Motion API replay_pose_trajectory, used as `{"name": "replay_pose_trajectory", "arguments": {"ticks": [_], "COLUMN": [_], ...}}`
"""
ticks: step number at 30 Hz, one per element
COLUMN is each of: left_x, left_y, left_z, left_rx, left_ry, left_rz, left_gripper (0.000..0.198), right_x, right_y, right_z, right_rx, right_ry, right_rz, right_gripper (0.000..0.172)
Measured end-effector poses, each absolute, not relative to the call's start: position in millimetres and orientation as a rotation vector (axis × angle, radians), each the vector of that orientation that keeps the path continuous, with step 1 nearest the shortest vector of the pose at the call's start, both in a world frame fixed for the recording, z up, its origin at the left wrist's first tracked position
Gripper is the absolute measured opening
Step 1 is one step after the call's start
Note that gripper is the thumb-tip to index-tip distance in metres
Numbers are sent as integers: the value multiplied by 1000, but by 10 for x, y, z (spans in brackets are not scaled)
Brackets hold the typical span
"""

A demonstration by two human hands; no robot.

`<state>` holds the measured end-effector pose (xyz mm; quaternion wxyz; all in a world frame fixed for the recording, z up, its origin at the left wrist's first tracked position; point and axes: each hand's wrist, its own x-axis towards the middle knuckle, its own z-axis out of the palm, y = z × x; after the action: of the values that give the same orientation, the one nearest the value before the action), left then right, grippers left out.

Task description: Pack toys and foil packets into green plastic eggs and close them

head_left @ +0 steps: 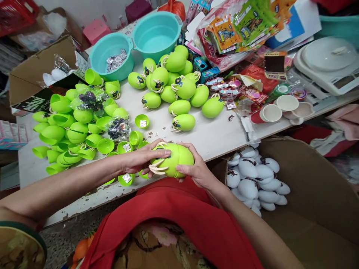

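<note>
Both hands hold one green plastic egg (181, 158) above the table's front edge. My left hand (147, 157) is wrapped round its left end, thumb on top near a dark print and cream claw-like strips. Round the right end closes my right hand (196, 166), its thumb near the seam. The egg's two halves are together. Just left of the hands lie open green half shells, one green shell (127, 178) with a small white packet inside. Behind the held egg, a pile of closed green eggs (182, 86) rests on the table.
Many green half shells (53, 134) and bagged dark figures (119, 128) cover the table's left. Two turquoise basins (157, 33) stand at the back. Snack packets (252, 24), paper cups (271, 113) and a white scale (331, 56) are rightward. A carton (316, 186) below holds white eggs (249, 188).
</note>
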<state>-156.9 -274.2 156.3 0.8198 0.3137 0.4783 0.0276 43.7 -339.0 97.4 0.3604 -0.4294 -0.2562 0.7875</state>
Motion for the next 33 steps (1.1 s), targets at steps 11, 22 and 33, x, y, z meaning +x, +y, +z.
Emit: {"name": "replay_pose_trajectory", "arguments": {"ticks": [11, 22, 33], "left_x": [-1484, -1405, -1434], "left_y": [-2824, -2819, -2599], "left_z": [1496, 1597, 1329], "left_rx": [556, 396, 698], "left_ry": [1182, 1264, 1133], "left_rz": [116, 221, 248], "left_gripper": [51, 50, 82], "right_x": [438, 429, 441], "right_y": [-3299, -3228, -3081], "right_z": [885, 1027, 785], "right_rx": [-1032, -1133, -1216], "right_ry": [-551, -700, -342], "right_rz": [2190, 2134, 2276], "right_gripper": [86, 78, 65]}}
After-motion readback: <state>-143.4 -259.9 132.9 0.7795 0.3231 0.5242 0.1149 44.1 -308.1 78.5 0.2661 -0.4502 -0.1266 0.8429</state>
